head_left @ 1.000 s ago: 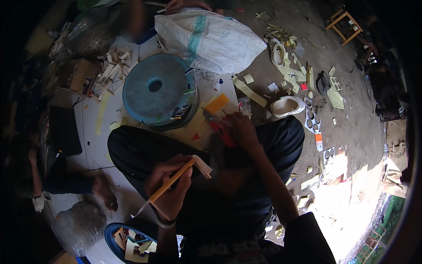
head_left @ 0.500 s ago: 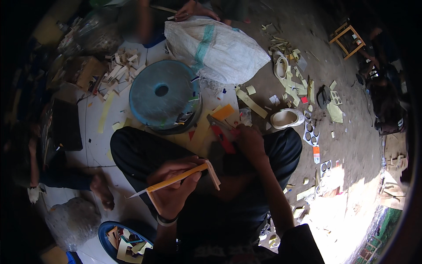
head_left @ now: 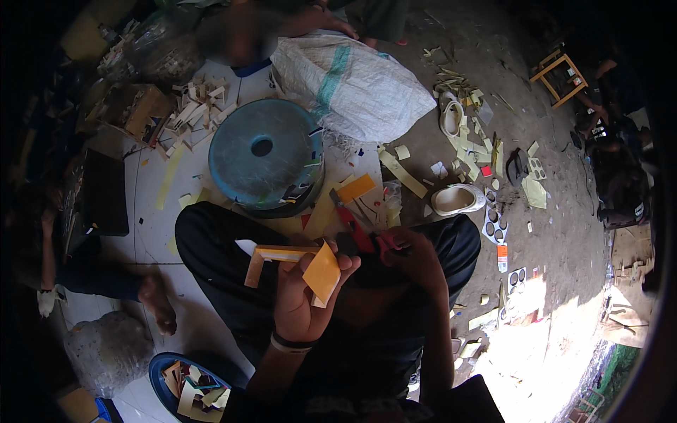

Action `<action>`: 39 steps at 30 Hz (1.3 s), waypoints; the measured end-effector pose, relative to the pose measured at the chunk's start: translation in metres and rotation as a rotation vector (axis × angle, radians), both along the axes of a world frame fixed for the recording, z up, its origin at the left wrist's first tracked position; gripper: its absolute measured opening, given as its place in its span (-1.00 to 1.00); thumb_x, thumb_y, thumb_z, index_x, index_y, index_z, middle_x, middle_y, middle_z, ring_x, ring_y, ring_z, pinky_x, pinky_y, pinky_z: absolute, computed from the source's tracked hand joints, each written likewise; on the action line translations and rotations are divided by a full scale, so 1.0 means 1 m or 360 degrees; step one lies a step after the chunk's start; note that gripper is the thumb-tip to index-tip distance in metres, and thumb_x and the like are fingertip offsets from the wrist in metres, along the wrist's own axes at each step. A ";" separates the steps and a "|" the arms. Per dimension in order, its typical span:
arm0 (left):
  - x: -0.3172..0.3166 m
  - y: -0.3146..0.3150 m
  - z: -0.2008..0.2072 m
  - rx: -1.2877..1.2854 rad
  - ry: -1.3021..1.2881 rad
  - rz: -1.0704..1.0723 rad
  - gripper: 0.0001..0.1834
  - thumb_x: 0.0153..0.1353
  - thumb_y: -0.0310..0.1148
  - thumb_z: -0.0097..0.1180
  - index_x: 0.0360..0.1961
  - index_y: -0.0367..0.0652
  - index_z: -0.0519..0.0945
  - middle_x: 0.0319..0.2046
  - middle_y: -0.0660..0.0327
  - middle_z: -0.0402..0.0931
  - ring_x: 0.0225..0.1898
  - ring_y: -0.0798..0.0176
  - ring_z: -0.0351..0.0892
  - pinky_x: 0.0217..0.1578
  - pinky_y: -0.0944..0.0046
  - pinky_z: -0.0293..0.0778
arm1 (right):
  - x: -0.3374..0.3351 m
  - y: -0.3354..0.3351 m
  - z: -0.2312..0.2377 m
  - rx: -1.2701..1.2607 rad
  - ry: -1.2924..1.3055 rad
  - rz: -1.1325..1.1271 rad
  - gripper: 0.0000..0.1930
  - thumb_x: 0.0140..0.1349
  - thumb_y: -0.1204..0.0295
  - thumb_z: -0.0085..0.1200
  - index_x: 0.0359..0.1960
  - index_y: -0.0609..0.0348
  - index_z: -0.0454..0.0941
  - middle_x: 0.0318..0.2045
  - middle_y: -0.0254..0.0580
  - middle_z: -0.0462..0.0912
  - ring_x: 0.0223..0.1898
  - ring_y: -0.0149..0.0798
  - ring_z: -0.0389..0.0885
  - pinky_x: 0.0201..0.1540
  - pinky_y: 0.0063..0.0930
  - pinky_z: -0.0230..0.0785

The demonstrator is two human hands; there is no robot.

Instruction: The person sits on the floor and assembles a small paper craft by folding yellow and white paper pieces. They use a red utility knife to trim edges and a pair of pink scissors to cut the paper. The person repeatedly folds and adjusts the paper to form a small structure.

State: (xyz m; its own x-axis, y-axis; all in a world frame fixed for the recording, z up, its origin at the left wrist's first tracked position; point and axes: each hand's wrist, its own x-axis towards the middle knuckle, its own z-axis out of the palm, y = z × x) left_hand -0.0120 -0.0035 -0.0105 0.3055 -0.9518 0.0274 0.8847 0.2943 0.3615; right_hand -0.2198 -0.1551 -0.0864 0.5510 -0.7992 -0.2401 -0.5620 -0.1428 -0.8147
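Note:
My left hand (head_left: 303,303) is raised over my lap, fingers closed round an angular wooden piece (head_left: 252,268) with yellow-orange strips along it. One broad yellow face of it (head_left: 324,273) turns upward at the fingertips, and a white pointed tip sticks out at its far left end. By my right knee, my right hand (head_left: 417,262) is closed on the red handles of scissors (head_left: 389,247); their blades are hard to make out. Just left of them lies a red tool (head_left: 357,229) whose kind I cannot tell, near an orange-yellow strip (head_left: 356,188).
Beyond my legs stands a round blue-grey upturned tub (head_left: 261,173), with a white woven sack (head_left: 360,88) behind it. Wood offcuts (head_left: 194,109) lie left; white clogs (head_left: 458,200) and paper scraps (head_left: 469,151) lie right. A blue basin (head_left: 161,384) of pieces sits lower left. Other people sit nearby.
My left hand has moved right and turned the wooden piece so its yellow face shows. My right hand has come down toward me with the scissors.

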 end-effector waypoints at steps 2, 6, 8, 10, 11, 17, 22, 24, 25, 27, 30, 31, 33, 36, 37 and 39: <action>-0.003 -0.001 0.003 0.0040 0.0020 -0.0001 -0.59 0.57 -0.13 -0.02 0.25 -0.17 0.47 0.10 0.17 0.49 0.06 0.20 0.58 0.41 -0.25 0.26 | 0.005 0.006 0.009 0.0335 -0.0185 -0.0078 -0.46 0.04 0.59 0.46 0.13 0.20 0.65 -0.14 -0.20 0.75 -0.08 -0.26 0.75 0.06 -0.35 0.59; 0.006 -0.002 0.012 0.0150 0.0174 -0.0200 -0.66 0.42 -0.28 0.16 0.10 -0.25 0.50 -0.09 0.10 0.49 -0.04 0.18 0.61 0.35 -0.08 0.41 | 0.011 0.019 0.041 0.0605 -0.0753 0.0000 -0.45 -0.01 0.55 0.55 0.08 0.19 0.65 -0.10 -0.22 0.74 -0.02 -0.35 0.68 0.07 -0.39 0.53; 0.010 -0.006 0.014 0.0062 0.0083 -0.0331 -0.60 0.38 -0.22 0.23 0.08 -0.26 0.49 -0.12 0.12 0.46 -0.03 0.18 0.55 0.28 -0.01 0.41 | 0.014 0.023 0.059 0.0297 -0.0893 0.0189 -0.42 -0.04 0.56 0.59 0.08 0.20 0.63 -0.08 -0.23 0.73 -0.03 -0.36 0.66 0.09 -0.37 0.51; 0.012 -0.008 0.015 0.0024 0.0010 -0.0435 -0.54 0.32 -0.17 0.29 0.06 -0.26 0.47 -0.14 0.14 0.44 -0.03 0.18 0.48 0.21 0.06 0.39 | 0.015 0.027 0.077 0.0223 -0.0928 0.0321 -0.42 -0.07 0.57 0.59 0.06 0.18 0.65 -0.07 -0.24 0.73 -0.03 -0.31 0.65 0.10 -0.35 0.48; 0.013 -0.007 0.017 0.0022 -0.0021 -0.0477 -0.52 0.29 -0.16 0.32 0.04 -0.26 0.47 -0.15 0.15 0.43 -0.03 0.18 0.45 0.17 0.09 0.36 | 0.016 0.028 0.085 0.0154 -0.0948 0.0392 -0.41 -0.09 0.57 0.60 0.05 0.16 0.65 -0.06 -0.25 0.72 -0.03 -0.29 0.64 0.10 -0.34 0.47; 0.017 -0.002 0.024 0.0118 -0.0168 -0.0518 -0.58 0.19 -0.21 0.34 -0.09 -0.24 0.47 -0.13 0.16 0.38 0.01 0.19 0.36 0.08 0.20 0.27 | 0.026 0.021 0.114 -0.0361 -0.0831 0.0621 -0.44 -0.26 0.52 0.64 -0.10 0.13 0.72 -0.18 -0.27 0.70 -0.09 -0.17 0.62 0.02 -0.28 0.41; 0.022 -0.003 0.033 0.0105 -0.0346 -0.0702 -0.60 0.16 -0.18 0.32 -0.16 -0.22 0.47 -0.02 0.10 0.33 0.05 0.19 0.35 0.09 0.21 0.30 | 0.026 0.022 0.125 -0.0297 -0.0753 0.0707 -0.47 -0.25 0.59 0.50 -0.09 0.05 0.74 -0.17 -0.28 0.71 -0.08 -0.13 0.59 0.05 -0.25 0.42; 0.021 -0.003 0.035 0.0083 -0.0331 -0.0693 -0.60 0.16 -0.17 0.31 -0.17 -0.21 0.46 0.04 0.06 0.31 0.07 0.20 0.35 0.11 0.22 0.31 | 0.026 0.023 0.126 -0.0299 -0.0724 0.0706 -0.43 -0.28 0.62 0.45 -0.07 0.01 0.74 -0.15 -0.30 0.71 -0.08 -0.12 0.56 0.07 -0.24 0.44; 0.021 -0.003 0.035 0.0082 -0.0308 -0.0696 -0.59 0.15 -0.17 0.31 -0.17 -0.21 0.46 0.06 0.05 0.31 0.08 0.20 0.35 0.12 0.22 0.32 | 0.026 0.023 0.127 -0.0320 -0.0715 0.0700 -0.41 -0.30 0.63 0.44 -0.07 0.00 0.74 -0.17 -0.30 0.70 -0.09 -0.11 0.56 0.05 -0.24 0.44; 0.021 -0.003 0.035 0.0074 -0.0281 -0.0698 -0.58 0.15 -0.15 0.31 -0.17 -0.22 0.46 0.10 0.03 0.30 0.10 0.20 0.35 0.14 0.22 0.32 | 0.026 0.025 0.128 -0.0343 -0.0698 0.0679 -0.39 -0.32 0.64 0.43 -0.07 -0.03 0.75 -0.18 -0.31 0.69 -0.09 -0.11 0.55 0.04 -0.24 0.45; 0.022 -0.001 0.033 0.0061 -0.0233 -0.0703 -0.58 0.14 -0.16 0.31 -0.18 -0.24 0.45 0.14 0.01 0.29 0.13 0.20 0.34 0.16 0.23 0.34 | 0.026 0.029 0.129 -0.0347 -0.0688 0.0645 -0.39 -0.33 0.65 0.42 -0.07 -0.06 0.77 -0.19 -0.33 0.68 -0.08 -0.12 0.55 0.02 -0.24 0.47; 0.022 -0.001 0.031 0.0066 -0.0237 -0.0708 -0.58 0.13 -0.16 0.31 -0.18 -0.24 0.45 0.15 0.00 0.29 0.14 0.19 0.35 0.17 0.22 0.35 | 0.026 0.030 0.130 -0.0344 -0.0692 0.0643 -0.39 -0.33 0.65 0.42 -0.08 -0.06 0.77 -0.18 -0.33 0.68 -0.08 -0.12 0.55 0.01 -0.24 0.47; 0.022 -0.001 0.028 0.0065 -0.0262 -0.0709 -0.57 0.12 -0.17 0.30 -0.18 -0.25 0.45 0.17 -0.01 0.28 0.16 0.17 0.35 0.17 0.21 0.38 | 0.027 0.031 0.130 -0.0339 -0.0696 0.0636 -0.40 -0.32 0.65 0.41 -0.08 -0.07 0.78 -0.18 -0.33 0.67 -0.08 -0.11 0.55 0.01 -0.24 0.48; 0.023 0.000 0.026 0.0084 -0.0230 -0.0736 -0.55 0.09 -0.14 0.31 -0.17 -0.25 0.46 0.20 -0.03 0.28 0.20 0.15 0.36 0.19 0.18 0.41 | 0.028 0.032 0.131 -0.0339 -0.0705 0.0627 -0.40 -0.32 0.65 0.41 -0.08 -0.07 0.78 -0.18 -0.33 0.67 -0.08 -0.11 0.55 0.01 -0.24 0.48; 0.025 0.000 0.025 0.0042 -0.0265 -0.0764 -0.50 0.14 -0.05 0.32 -0.14 -0.24 0.47 0.22 -0.06 0.26 0.25 0.09 0.31 0.22 0.13 0.41 | 0.028 0.032 0.131 -0.0340 -0.0710 0.0624 -0.41 -0.32 0.65 0.41 -0.09 -0.07 0.78 -0.19 -0.33 0.67 -0.08 -0.11 0.55 0.01 -0.24 0.47; 0.027 -0.002 0.022 -0.0043 -0.0334 -0.0820 -0.39 0.24 0.15 0.34 -0.09 -0.21 0.47 0.27 -0.12 0.20 0.36 -0.02 0.20 0.28 0.03 0.40 | 0.029 0.032 0.131 -0.0343 -0.0722 0.0621 -0.41 -0.32 0.64 0.41 -0.09 -0.06 0.78 -0.21 -0.33 0.68 -0.09 -0.11 0.55 0.00 -0.23 0.47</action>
State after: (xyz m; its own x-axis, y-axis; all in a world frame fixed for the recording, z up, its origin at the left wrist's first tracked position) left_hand 0.0155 -0.0059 0.0112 -0.2140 -0.9747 0.0638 0.8264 -0.1459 0.5439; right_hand -0.1911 -0.1234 0.0443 0.8205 -0.5236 0.2295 -0.0411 -0.4544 -0.8899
